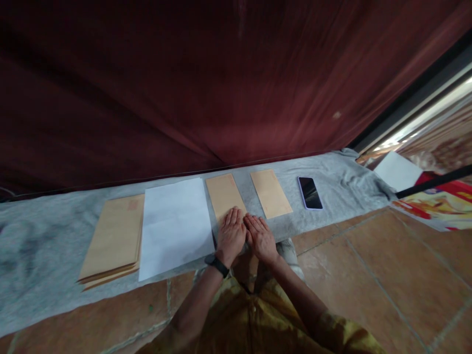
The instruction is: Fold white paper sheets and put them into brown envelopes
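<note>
My left hand, with a dark watch on its wrist, lies flat over the near end of a brown envelope. Beside it, my right hand rests palm down at the cloth's front edge, fingers stretched and the two hands touching. A second brown envelope lies just beyond and to the right of my right hand. To the left of my left hand is white paper, and past it a stack of larger brown envelopes. What lies under my palms is hidden.
A grey cloth covers the long narrow surface. A phone lies on it at the right. Dark red fabric hangs along the back. Beyond the right end are a white box-like object and a colourful printed package, above the tiled floor.
</note>
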A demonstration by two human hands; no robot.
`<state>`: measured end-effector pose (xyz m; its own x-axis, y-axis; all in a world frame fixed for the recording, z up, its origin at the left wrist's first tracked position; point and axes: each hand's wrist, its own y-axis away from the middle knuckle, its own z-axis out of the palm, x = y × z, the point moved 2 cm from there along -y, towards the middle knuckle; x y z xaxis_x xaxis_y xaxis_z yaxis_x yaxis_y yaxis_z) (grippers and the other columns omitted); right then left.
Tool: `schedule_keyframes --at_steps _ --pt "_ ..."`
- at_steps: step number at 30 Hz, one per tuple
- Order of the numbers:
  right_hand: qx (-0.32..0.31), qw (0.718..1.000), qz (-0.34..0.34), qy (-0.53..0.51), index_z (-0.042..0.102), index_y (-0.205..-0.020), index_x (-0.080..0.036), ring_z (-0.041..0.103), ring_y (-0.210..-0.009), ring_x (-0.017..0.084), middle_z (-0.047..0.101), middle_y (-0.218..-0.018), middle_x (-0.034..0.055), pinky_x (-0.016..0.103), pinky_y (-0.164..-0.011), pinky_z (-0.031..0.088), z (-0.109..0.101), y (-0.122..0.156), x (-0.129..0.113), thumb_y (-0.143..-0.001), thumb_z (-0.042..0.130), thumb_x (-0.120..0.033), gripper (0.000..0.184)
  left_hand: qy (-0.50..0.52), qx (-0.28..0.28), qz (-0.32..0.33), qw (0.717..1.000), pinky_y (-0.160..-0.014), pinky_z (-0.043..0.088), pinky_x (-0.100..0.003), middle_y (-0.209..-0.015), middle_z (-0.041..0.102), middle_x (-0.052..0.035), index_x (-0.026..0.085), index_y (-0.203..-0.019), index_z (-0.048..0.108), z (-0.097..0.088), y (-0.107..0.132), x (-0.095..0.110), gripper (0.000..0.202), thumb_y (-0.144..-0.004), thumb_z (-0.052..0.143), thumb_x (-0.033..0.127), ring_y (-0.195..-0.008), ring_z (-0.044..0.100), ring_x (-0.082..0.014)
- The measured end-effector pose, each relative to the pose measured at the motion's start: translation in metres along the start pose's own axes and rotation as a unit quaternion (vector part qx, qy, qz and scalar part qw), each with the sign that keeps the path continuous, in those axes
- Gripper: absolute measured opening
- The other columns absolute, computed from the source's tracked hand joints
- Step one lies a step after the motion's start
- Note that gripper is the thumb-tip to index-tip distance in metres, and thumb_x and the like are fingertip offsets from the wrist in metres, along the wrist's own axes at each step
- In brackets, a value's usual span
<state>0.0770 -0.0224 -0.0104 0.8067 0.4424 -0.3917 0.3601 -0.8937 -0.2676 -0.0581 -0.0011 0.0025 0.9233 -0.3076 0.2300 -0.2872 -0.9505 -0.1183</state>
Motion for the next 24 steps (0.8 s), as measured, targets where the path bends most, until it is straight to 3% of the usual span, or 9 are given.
schedule_keyframes --at_steps 6,13,24 --pt "0.003 1.000 0.004 0.002 0.045 -0.150 -0.019 0.047 -0.140 0.023 0.050 -0.152 0.0093 0.047 -0.121 0.033 0.002 0.000 0.000 -0.102 0.043 -0.026 0.049 0.004 -0.024 -0.023 0.999 -0.123 0.027 -0.044 -0.158 0.038 -0.0196 0.002 -0.151 0.037 0.011 -0.028 -0.010 0.058 -0.097 0.031 0.023 -0.150 0.031 -0.0254" --pt "0.011 1.000 0.010 0.005 0.046 -0.149 -0.018 0.047 -0.140 0.024 0.050 -0.151 0.0095 0.047 -0.121 0.033 0.002 0.000 -0.003 -0.102 0.042 -0.028 0.048 -0.008 -0.057 -0.044 0.997 -0.123 0.024 -0.043 -0.158 0.037 -0.0200 0.002 -0.151 0.036 0.010 -0.066 -0.016 0.058 -0.097 0.029 0.021 -0.150 0.029 -0.0264" --pt "0.020 1.000 0.013 0.000 0.047 -0.149 -0.021 0.049 -0.139 0.023 0.052 -0.150 0.0085 0.047 -0.120 0.035 0.004 -0.001 -0.002 -0.103 0.042 -0.027 0.046 0.007 -0.034 -0.061 0.998 -0.121 0.027 -0.044 -0.156 0.040 -0.0227 0.000 -0.149 0.039 0.007 -0.110 -0.049 0.058 -0.095 0.033 0.021 -0.149 0.033 -0.0285"
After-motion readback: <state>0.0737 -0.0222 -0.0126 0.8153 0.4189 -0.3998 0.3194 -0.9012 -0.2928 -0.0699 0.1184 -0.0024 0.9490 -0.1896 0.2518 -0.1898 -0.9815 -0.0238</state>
